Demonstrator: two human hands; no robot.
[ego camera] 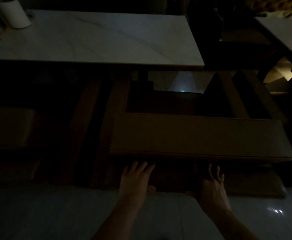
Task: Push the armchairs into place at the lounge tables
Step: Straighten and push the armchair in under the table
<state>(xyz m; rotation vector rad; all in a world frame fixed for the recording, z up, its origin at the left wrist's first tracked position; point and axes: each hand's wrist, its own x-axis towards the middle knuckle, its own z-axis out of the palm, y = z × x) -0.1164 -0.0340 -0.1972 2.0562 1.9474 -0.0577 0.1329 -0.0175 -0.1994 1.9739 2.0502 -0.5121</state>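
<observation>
The room is very dark, so I read only the larger shapes. My left hand and right hand are both stretched forward against the back of a brown armchair, just under its padded top edge. Both hands are spread flat, fingers apart and pointing away from me; neither curls around anything. The left fingertips sit in the shadow under the backrest edge, and the right fingertips do the same, a little to the right. I cannot tell how firmly either palm presses on the chair.

The armchair faces a pale marble-look table, with its seat front close to the table's near edge. Its left arm runs forward under that edge. A second armchair stands to the left, well apart, mostly lost in shadow.

On the table's far left corner stands a white roll. Another pale table shows at the upper right. The floor under me is glossy pale tile.
</observation>
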